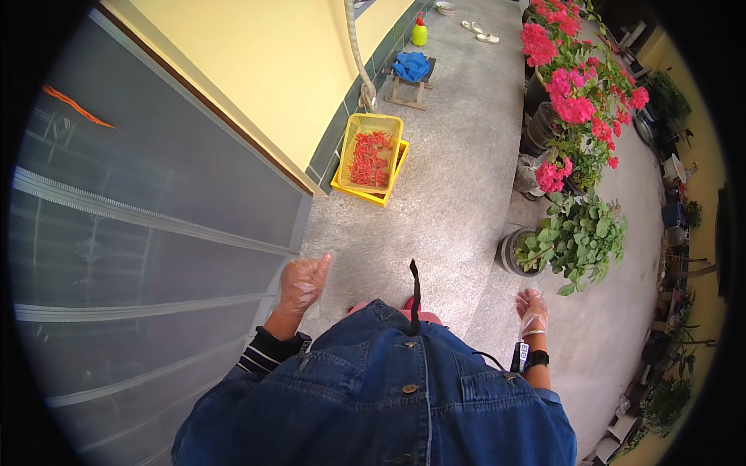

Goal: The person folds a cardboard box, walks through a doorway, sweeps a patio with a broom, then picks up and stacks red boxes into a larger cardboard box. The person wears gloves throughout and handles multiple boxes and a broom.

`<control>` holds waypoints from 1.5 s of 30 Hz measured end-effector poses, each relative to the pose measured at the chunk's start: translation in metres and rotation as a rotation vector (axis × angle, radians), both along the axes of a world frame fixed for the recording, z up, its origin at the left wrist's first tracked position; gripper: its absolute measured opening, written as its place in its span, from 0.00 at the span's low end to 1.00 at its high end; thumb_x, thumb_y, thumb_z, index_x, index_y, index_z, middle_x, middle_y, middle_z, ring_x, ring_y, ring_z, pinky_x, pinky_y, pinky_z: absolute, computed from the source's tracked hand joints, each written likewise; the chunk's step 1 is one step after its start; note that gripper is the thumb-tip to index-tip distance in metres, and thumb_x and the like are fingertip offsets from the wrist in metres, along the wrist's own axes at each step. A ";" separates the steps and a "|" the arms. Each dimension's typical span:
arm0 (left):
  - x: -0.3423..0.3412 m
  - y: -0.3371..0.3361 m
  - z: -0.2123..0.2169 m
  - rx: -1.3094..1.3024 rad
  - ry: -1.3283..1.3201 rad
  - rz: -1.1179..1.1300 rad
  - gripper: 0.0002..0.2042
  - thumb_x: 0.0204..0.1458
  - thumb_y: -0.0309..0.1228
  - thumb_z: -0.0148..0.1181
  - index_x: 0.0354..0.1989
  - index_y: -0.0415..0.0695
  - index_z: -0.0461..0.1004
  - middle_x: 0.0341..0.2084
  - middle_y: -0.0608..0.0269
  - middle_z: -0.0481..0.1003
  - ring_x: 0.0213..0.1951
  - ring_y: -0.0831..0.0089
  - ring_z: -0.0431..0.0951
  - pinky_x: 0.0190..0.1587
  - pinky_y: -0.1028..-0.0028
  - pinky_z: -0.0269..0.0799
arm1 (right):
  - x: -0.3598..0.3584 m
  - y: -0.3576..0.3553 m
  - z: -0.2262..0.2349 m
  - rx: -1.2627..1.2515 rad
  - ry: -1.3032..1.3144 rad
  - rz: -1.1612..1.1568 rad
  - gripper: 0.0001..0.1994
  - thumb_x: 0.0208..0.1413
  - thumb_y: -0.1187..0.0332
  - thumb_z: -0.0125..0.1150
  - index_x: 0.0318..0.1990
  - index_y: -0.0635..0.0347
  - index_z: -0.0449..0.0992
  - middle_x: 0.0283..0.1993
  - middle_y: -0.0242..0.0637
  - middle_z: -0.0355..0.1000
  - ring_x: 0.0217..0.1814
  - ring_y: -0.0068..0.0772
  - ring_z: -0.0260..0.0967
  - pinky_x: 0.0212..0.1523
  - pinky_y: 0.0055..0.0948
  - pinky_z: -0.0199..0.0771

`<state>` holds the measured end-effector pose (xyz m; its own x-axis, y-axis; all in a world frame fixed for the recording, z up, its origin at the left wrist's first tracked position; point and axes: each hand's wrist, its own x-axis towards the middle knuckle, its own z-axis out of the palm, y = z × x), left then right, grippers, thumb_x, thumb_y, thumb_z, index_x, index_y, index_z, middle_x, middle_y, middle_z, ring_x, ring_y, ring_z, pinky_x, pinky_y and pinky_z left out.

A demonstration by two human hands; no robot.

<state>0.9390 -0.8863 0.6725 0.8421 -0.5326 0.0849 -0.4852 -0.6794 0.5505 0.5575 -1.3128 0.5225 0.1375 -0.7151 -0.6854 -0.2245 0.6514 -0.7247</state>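
I look down my blue denim front onto a speckled grey paved walkway. My left hand (301, 281), in a thin clear plastic glove, is raised beside a grey screen door (148, 233) with its fingers loosely curled and the thumb up; it holds nothing. My right hand (532, 312), also gloved, hangs empty at my side near a potted green plant (575, 241). A dark band and a small device sit on my right wrist. Ahead on the ground lies a yellow plastic basket (373, 159) with several red chillies in it.
A yellow wall runs along the left. A row of pots with pink flowers (579, 85) lines the right of the walkway. Farther off stand a small wooden stool with a blue cloth (410, 70), a yellow spray bottle (420, 33) and a pair of sandals (480, 31).
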 end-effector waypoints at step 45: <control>0.357 -0.563 -0.006 0.056 0.166 0.127 0.29 0.63 0.46 0.58 0.13 0.36 0.70 0.12 0.42 0.64 0.14 0.47 0.66 0.21 0.54 0.58 | 0.615 -0.524 0.095 -0.108 -0.318 0.851 0.18 0.67 0.54 0.58 0.46 0.63 0.79 0.42 0.37 0.80 0.39 0.26 0.77 0.44 0.27 0.77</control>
